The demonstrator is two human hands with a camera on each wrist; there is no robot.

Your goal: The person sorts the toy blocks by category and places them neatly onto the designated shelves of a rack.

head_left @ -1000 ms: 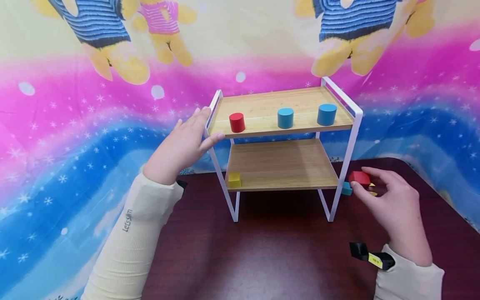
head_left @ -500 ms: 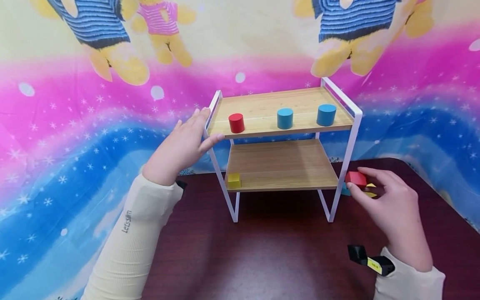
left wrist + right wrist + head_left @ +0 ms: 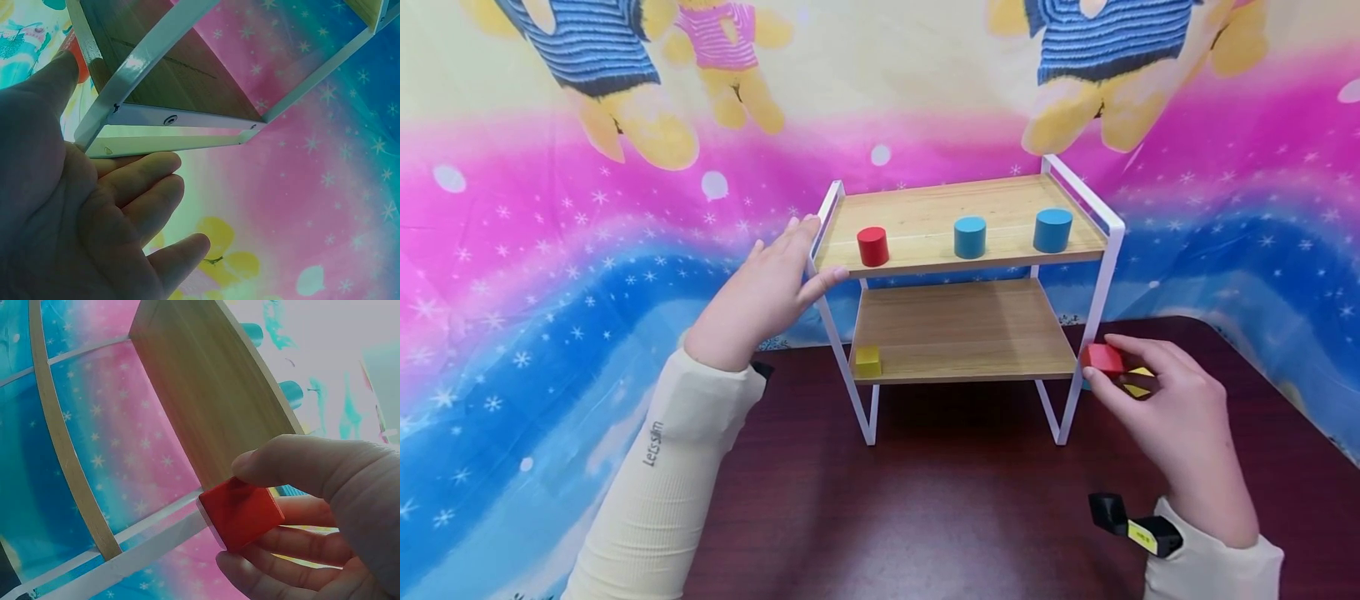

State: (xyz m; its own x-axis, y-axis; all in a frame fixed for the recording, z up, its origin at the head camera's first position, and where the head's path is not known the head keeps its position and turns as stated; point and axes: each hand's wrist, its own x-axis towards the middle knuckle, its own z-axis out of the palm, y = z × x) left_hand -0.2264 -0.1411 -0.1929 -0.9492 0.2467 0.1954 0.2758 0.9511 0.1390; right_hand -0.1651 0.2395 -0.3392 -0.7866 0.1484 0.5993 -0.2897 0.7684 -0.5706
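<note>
Between the thumb and fingers of my right hand [image 3: 1180,425] is a red cube [image 3: 1103,361], pinched beside the shelf's right front leg. The right wrist view shows the red cube [image 3: 244,514] up close, tilted, with fingertips on it. My left hand [image 3: 760,300] rests at the upper left corner of the two-tier shelf [image 3: 940,204], thumb across the front and other fingers stretched along the outer side. A red cylinder [image 3: 873,247] and two blue cylinders, one central [image 3: 970,238] and one at the right [image 3: 1052,232], stand on the top board. On the lower board [image 3: 970,325], a yellow cube [image 3: 868,362] sits front left.
Partly hidden behind my right hand, a yellow block [image 3: 1139,382] and a sliver of a blue block [image 3: 1086,384] lie on the dark table [image 3: 925,508]. White metal legs [image 3: 1099,308] frame the shelf. A printed cloth [image 3: 587,250] hangs close behind everything.
My right hand has shifted a little left with the red cube, which now overlaps the shelf's right leg and covers most of the blue block. The left hand stays put.
</note>
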